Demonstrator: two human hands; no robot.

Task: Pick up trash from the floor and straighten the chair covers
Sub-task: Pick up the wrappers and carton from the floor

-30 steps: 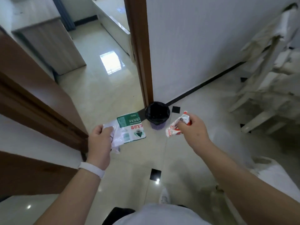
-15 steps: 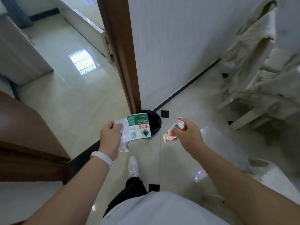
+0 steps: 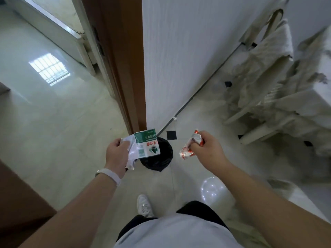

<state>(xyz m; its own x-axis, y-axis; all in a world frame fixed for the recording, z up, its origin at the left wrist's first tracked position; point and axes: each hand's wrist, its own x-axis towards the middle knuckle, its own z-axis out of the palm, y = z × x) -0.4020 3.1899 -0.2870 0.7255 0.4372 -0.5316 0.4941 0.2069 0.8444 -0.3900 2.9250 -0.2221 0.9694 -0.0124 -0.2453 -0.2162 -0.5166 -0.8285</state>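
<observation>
Two scraps, likely feather-light, near the black-lined bin: our left hand pinches the limp green-labelled wrapper by its edge, our right hand grips the crumpled red-printed wrapper.

The bin is standing on the floor at the foot of the door frame, the left hand is holding a label over its left rim, the right hand is holding a wrapper just right of it, and covered chairs are sitting far right.
</observation>
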